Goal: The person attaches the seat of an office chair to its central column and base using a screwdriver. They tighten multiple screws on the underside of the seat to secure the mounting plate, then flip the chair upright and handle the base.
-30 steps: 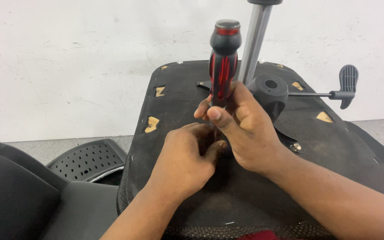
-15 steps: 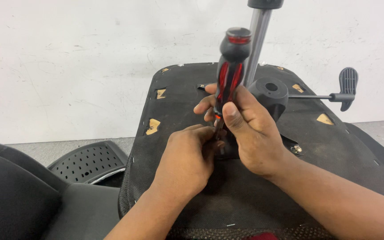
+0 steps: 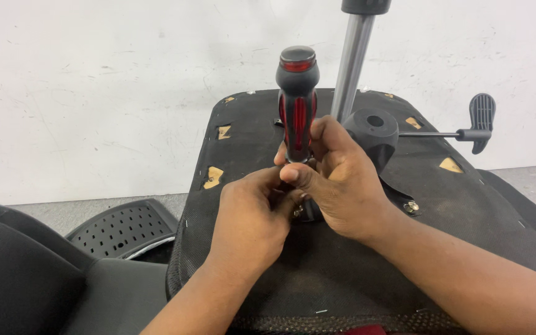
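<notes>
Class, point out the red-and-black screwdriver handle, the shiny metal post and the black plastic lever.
red-and-black screwdriver handle (image 3: pixel 297 105), head view, mid grip
shiny metal post (image 3: pixel 352 68), head view, mid shaft
black plastic lever (image 3: pixel 481 118), head view, paddle end

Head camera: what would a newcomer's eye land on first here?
The red and black screwdriver standing upright mid-frame, its lower end gripped by the right hand while the left hand presses in just below it. Both work on the black underside of an upturned chair seat, patched with small tan spots. Behind, a shiny metal post rises beside a black mount, and a lever sticks out to the right.
</notes>
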